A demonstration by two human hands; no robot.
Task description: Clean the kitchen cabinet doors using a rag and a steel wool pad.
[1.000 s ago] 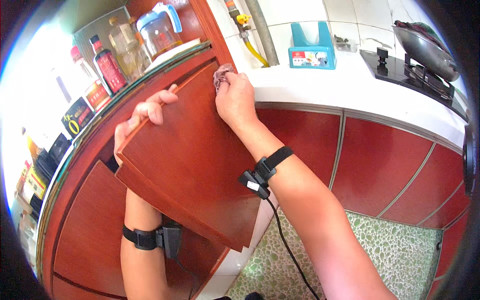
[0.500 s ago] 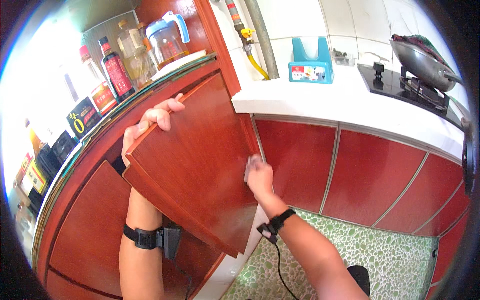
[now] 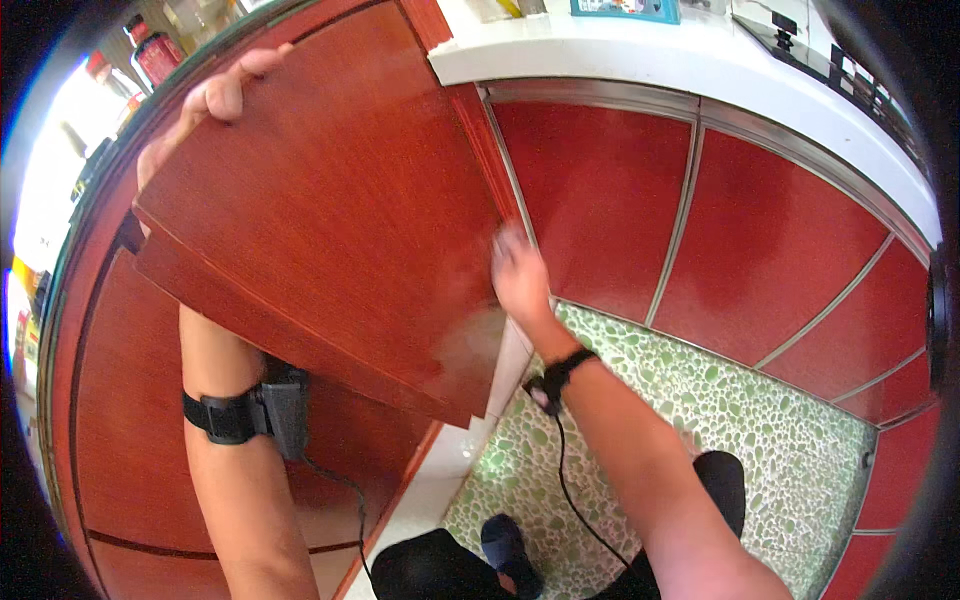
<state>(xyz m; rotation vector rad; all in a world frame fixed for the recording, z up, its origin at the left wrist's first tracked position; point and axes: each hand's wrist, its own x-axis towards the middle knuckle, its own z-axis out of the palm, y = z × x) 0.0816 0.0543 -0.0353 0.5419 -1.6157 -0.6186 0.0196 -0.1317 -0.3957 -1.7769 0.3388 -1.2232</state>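
A reddish-brown wooden cabinet door [image 3: 340, 190] stands swung open in front of me. My left hand [image 3: 222, 98] is closed over its upper edge near the far left corner, with the fingertips on the face toward me and the rest of the hand behind the panel. At the door's right side, low by the hinge edge, my right hand [image 3: 524, 280] is closed and pressed near the wood. Its fingers are smeared by motion, and something greyish shows at them that I cannot make out. A dull, wet-looking patch marks the door's lower right part.
Bottles, including a red-labelled one [image 3: 155, 55], stand on the cabinet top at the upper left. A white counter [image 3: 600, 60] with a black gas stove [image 3: 800, 55] runs above red cupboard fronts [image 3: 600, 200]. Green pebble-patterned floor [image 3: 620, 390] lies below. Thin cables hang from both wrist straps.
The view has tipped downward, so the counter sits higher and my legs and a shoe now show. My left hand keeps its grip; my right hand stays at the door's right edge, still blurred.
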